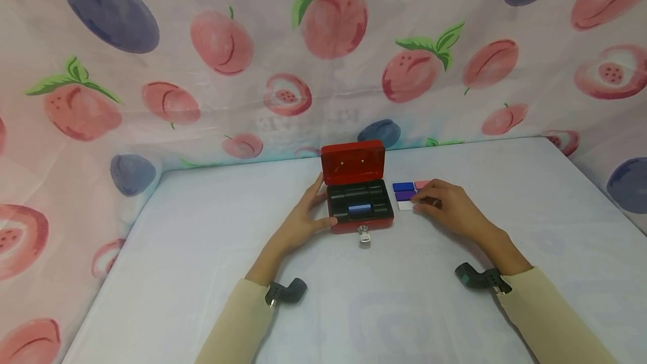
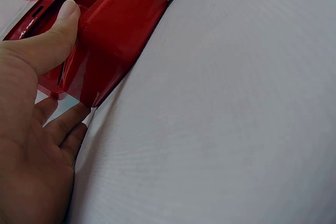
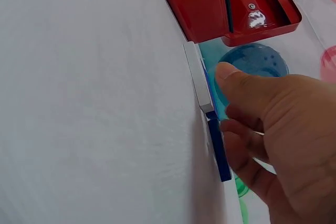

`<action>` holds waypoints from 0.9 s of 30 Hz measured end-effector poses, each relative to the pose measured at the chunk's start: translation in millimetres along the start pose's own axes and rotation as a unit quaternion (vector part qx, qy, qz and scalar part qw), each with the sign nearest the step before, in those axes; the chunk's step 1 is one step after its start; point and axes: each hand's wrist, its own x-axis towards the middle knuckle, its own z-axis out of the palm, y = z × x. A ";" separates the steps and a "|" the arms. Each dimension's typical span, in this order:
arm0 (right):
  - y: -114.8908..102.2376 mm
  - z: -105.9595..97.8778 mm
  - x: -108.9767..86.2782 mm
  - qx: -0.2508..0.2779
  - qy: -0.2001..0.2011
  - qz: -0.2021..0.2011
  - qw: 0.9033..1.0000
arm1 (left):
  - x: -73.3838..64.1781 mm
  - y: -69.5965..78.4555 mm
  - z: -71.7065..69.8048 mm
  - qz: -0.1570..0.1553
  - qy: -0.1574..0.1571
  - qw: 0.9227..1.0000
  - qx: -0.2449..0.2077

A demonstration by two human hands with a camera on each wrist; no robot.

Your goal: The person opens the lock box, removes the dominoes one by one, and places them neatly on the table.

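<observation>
A red cash box (image 1: 361, 227) stands on the table with its lid (image 1: 352, 163) raised, a black compartment tray (image 1: 349, 192) inside. One blue block (image 1: 360, 208) lies in the tray's front part. My left hand (image 1: 302, 219) holds the box at its left side, thumb over the front corner and fingers along the side wall. To the right of the box, my right hand (image 1: 450, 206) is over a group of small blocks, its fingers loosely bent and thumb apart from them. A white block (image 3: 197, 77) and a dark blue block (image 3: 219, 150) lie by its fingertips.
Keys (image 1: 364, 237) hang from the lock at the box's front. Other blocks in the group include a blue one (image 1: 403, 186), a purple one (image 1: 404, 196) and a pink one (image 1: 422, 184). A fruit-print cloth (image 1: 227, 94) hangs behind the white table (image 1: 404, 308).
</observation>
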 end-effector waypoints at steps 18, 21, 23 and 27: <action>-15.8 -5.8 5.6 0.007 0.055 -0.032 0.998 | -0.1 -0.3 -0.5 0.000 0.002 1.000 0.009; -21.0 -4.4 8.6 0.018 0.054 -0.036 0.998 | -0.8 -0.8 -1.7 0.001 0.005 1.000 0.008; -23.9 -2.6 10.3 0.023 0.055 -0.042 0.997 | -0.7 -1.6 -1.9 0.002 0.005 1.000 0.007; -29.7 1.5 11.8 0.034 0.059 -0.057 0.996 | 0.3 -3.0 -1.1 0.003 -0.001 1.000 0.004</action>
